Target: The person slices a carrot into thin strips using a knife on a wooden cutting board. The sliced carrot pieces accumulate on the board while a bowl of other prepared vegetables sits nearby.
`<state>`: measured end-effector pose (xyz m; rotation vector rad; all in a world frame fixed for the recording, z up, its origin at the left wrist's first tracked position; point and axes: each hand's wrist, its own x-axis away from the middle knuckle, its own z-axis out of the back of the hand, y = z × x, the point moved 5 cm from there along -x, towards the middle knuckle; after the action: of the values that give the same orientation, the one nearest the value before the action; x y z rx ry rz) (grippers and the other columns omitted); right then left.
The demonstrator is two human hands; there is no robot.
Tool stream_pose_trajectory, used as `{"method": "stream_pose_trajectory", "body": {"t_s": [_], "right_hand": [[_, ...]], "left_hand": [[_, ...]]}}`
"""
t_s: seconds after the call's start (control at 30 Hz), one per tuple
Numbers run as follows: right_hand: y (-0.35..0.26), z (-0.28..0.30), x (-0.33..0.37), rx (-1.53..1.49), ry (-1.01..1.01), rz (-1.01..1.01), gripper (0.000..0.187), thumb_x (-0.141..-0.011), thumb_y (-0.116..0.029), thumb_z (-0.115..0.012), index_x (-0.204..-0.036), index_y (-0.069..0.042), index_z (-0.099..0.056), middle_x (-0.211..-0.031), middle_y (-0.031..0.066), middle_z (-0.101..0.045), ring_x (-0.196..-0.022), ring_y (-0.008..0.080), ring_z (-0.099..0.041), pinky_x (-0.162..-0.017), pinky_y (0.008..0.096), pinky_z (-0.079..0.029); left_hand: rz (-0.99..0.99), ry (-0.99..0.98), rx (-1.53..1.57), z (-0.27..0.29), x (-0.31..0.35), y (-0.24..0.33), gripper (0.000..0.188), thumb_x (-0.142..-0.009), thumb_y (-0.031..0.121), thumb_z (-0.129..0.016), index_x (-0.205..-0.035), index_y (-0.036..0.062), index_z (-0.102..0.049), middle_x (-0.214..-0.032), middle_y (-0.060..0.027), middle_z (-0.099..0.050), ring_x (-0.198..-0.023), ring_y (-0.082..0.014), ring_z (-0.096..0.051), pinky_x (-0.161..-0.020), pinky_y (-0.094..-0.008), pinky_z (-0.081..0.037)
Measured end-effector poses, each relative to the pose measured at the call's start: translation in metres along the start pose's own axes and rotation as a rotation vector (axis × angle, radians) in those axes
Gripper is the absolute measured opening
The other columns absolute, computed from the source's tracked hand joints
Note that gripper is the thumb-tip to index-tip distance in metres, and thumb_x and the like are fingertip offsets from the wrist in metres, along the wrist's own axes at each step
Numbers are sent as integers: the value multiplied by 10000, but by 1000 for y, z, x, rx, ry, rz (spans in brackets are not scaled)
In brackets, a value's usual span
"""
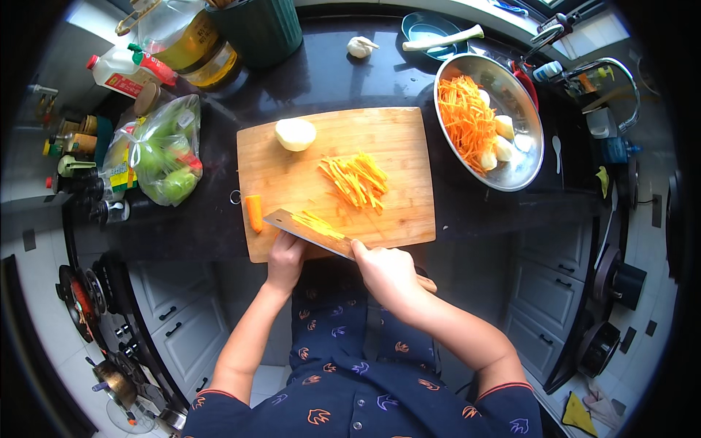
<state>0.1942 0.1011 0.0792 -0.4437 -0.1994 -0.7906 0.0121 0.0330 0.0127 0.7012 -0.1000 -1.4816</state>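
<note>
My right hand (391, 274) is wrapped round the handle of a cleaver (328, 242), its blade tilted over the near edge of a wooden cutting board (401, 131). Thin carrot strips (318, 223) lie along the blade. By the blade's left end, my left hand (286, 257) has curled fingers, partly hidden; what they hold, if anything, does not show. Left of it lies a carrot piece (254, 213). A heap of cut carrot sticks (355, 181) sits mid-board, with a peeled, pale round vegetable, probably a potato (295, 135), at the far left.
Right of the board, a metal bowl (531, 150) holds shredded carrot and pale peeled pieces. Behind are a garlic bulb (360, 47) and a dish (423, 28) with a pale-handled tool across it. Bagged green vegetables (171, 157) and an oil jug (179, 40) stand left.
</note>
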Motion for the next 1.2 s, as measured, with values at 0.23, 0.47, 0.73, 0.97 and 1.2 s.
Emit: {"method": "stream_pose_trajectory", "body": {"t_s": [0.23,0.47,0.73,0.97,1.2], "right_hand": [[0,9,-1,-31,102,41,306,-872,-76,-583,-1175,-68,-628,-663,146,-663,-600,312,-690,-529,419,-544],[0,17,9,-19,-14,7,209,-867,-66,-584,-1073,-61,-612,-647,151,-656,-594,321,-689,-532,432,-544],[2,0,2,-38,101,43,270,-867,-64,-583,-1133,-64,-626,-643,149,-657,-579,315,-684,-525,423,-544],[-1,18,17,-49,87,54,333,-866,-76,-594,-1196,-59,-630,-645,136,-661,-570,311,-682,-518,410,-543],[1,-3,2,-23,22,2,258,-863,-69,-590,-1119,-54,-618,-641,150,-656,-591,327,-688,-532,431,-546]], "left_hand": [[-7,-31,-2,5,-5,2,256,-747,-63,-651,-976,23,-728,-946,-129,-679,-949,-343,-674,-783,-412,-579],[-13,6,-28,5,-4,3,268,-745,-67,-649,-975,41,-736,-934,-123,-680,-915,-332,-684,-754,-401,-583],[-13,0,-6,5,-3,2,241,-744,-73,-642,-947,23,-729,-921,-127,-674,-912,-333,-681,-757,-400,-581],[-11,61,-6,6,-4,5,241,-729,-71,-646,-938,18,-727,-896,-125,-666,-897,-332,-680,-734,-399,-577],[2,43,35,1,0,0,245,-726,-71,-645,-938,22,-724,-890,-126,-666,-869,-329,-678,-720,-398,-575]]}}
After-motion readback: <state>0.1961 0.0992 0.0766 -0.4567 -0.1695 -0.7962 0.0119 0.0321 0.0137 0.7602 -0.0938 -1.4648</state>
